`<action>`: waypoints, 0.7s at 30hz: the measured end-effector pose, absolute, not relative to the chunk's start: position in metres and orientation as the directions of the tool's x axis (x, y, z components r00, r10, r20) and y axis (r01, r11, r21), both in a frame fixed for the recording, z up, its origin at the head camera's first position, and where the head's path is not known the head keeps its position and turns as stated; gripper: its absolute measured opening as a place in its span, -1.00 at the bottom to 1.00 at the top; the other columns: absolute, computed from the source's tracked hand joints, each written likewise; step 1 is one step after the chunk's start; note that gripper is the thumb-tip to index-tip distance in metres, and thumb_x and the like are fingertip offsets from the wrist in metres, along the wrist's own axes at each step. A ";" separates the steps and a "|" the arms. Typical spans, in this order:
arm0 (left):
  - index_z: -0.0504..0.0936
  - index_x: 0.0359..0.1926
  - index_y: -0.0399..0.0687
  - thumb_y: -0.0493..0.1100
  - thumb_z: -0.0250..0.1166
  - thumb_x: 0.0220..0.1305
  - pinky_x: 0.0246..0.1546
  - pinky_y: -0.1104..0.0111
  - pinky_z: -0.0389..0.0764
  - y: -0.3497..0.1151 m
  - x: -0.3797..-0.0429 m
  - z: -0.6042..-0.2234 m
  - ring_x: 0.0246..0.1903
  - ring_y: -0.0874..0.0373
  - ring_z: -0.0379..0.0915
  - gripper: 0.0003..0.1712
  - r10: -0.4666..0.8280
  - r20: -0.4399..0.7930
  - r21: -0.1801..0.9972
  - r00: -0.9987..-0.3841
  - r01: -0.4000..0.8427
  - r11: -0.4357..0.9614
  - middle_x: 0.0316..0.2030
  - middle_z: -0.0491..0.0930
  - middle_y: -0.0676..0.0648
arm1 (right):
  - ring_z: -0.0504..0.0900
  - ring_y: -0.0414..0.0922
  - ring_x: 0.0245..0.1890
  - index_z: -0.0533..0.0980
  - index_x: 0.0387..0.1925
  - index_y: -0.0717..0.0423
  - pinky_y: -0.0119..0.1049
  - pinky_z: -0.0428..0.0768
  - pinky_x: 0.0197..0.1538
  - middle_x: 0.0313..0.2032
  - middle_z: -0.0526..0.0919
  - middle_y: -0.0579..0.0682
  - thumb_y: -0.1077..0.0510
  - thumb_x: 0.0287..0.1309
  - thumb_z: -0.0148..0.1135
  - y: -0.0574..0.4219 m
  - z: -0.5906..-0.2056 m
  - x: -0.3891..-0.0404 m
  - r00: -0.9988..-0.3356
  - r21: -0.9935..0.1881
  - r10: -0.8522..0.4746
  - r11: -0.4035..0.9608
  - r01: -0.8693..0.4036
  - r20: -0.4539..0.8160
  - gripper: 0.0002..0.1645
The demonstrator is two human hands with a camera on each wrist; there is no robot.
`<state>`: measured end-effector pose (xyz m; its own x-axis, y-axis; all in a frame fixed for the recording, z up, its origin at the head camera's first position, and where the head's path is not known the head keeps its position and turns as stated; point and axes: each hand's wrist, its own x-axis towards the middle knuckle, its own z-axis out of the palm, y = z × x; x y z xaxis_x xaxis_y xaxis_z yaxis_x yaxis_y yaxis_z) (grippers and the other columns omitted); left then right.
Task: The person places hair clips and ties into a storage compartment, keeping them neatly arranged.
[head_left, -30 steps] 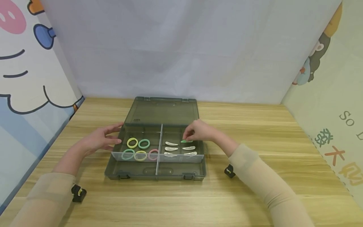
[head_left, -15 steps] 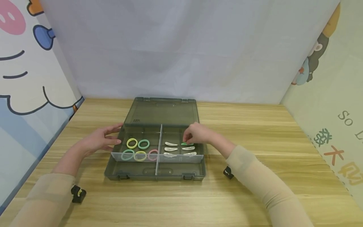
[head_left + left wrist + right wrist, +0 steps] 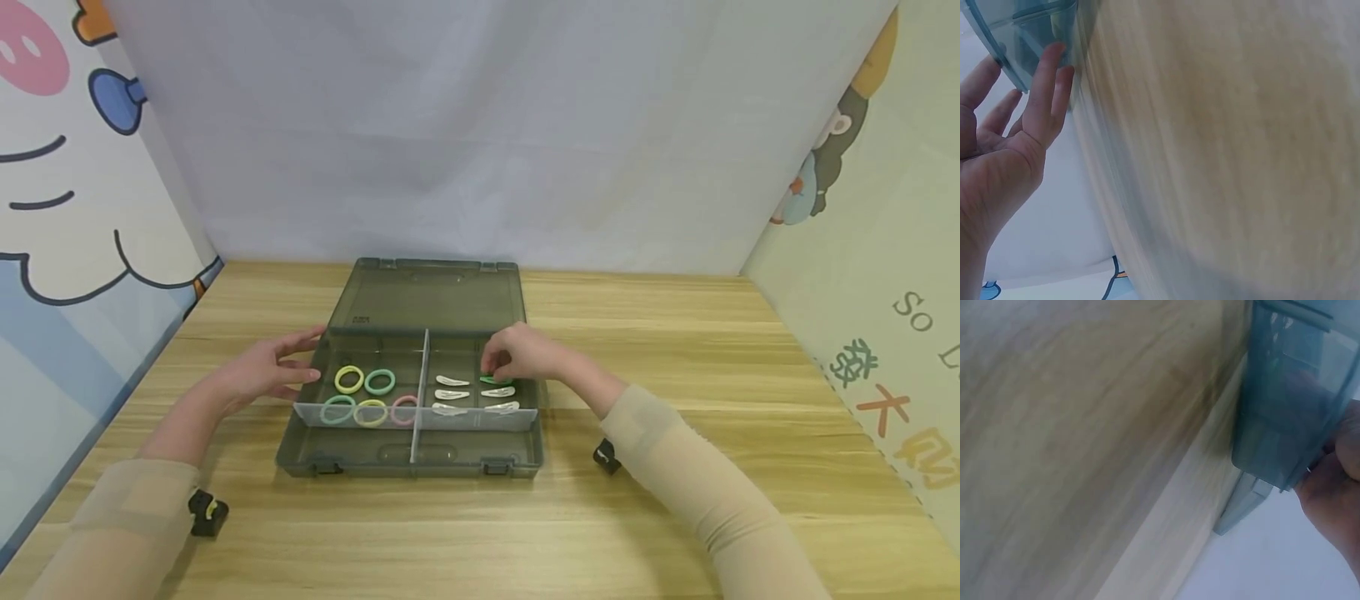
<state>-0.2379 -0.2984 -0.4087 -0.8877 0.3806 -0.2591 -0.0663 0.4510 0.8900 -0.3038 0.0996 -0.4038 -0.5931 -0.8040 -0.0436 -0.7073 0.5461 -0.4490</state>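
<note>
A translucent grey divided box [image 3: 408, 468] lies with its lid [image 3: 442, 292] folded back. My right hand [image 3: 525, 350] reaches into its back right compartment, fingers curled down, pinching a green hair clip [image 3: 493, 380] that they partly cover. Several white snap hair clips [image 3: 452, 394] lie there in two columns. In the back left compartment are several ring-shaped hair ties: yellow [image 3: 348, 380], green [image 3: 380, 382] and pink [image 3: 405, 410]. Outside the left wall, my left hand [image 3: 258, 371] spreads its loosely extended fingers against the box, as the left wrist view [image 3: 1019, 131] also shows.
Clear upright dividers [image 3: 425, 367] split the box into compartments, two narrow ones along the front. Black wrist-camera mounts [image 3: 208, 512] hang at both sleeves. A pale curtain [image 3: 480, 142] stands behind the wooden table [image 3: 420, 542], with printed cartoon panels at both sides.
My right hand has sunk slightly into the compartment, bringing the green hair clip down behind the white ones. The left hand stays at the box's left side.
</note>
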 end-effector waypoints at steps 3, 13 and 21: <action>-0.19 0.50 -0.03 -0.15 0.21 0.31 -0.03 0.05 0.59 -0.298 -0.238 -0.407 0.32 -0.40 -0.01 -0.06 0.396 -0.249 0.888 -0.884 -0.045 0.457 0.43 -0.21 -0.39 | 0.58 -0.28 -0.37 0.65 -0.26 0.12 -0.45 0.58 -0.27 -0.33 0.68 -0.11 0.28 0.10 0.31 0.104 -0.393 -0.299 -0.592 -0.501 -0.805 0.498 -0.707 0.035 -0.87; -0.15 0.48 -0.16 0.00 0.14 0.37 0.01 0.03 0.56 -0.292 -0.236 -0.388 0.28 -0.37 0.12 -0.11 0.394 -0.223 0.801 -0.891 0.063 0.596 0.42 -0.13 -0.42 | 0.55 -0.23 -0.28 0.62 -0.14 0.06 -0.27 0.51 -0.23 -0.25 0.67 -0.12 0.20 0.21 0.23 0.167 -0.337 -0.270 -0.668 -0.449 -0.691 0.521 -0.726 0.277 -0.81; -0.09 0.47 -0.18 0.16 0.04 0.38 0.18 -0.26 0.20 -0.284 -0.223 -0.370 0.32 -0.40 -0.01 -0.13 0.299 -0.034 0.549 -0.954 0.232 0.803 0.38 0.02 -0.43 | 0.58 -0.01 -0.13 0.59 -0.08 0.15 -0.08 0.57 -0.14 -0.09 0.65 0.08 0.29 0.17 0.23 0.237 -0.340 -0.251 -0.728 -0.343 -0.507 0.655 -0.673 0.462 -0.75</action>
<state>-0.2234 -0.2837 -0.3703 -0.9535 0.2993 -0.0344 0.2323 0.8032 0.5486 -0.2515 0.2368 -0.3398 -0.7280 -0.5069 0.4616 -0.6735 0.6546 -0.3434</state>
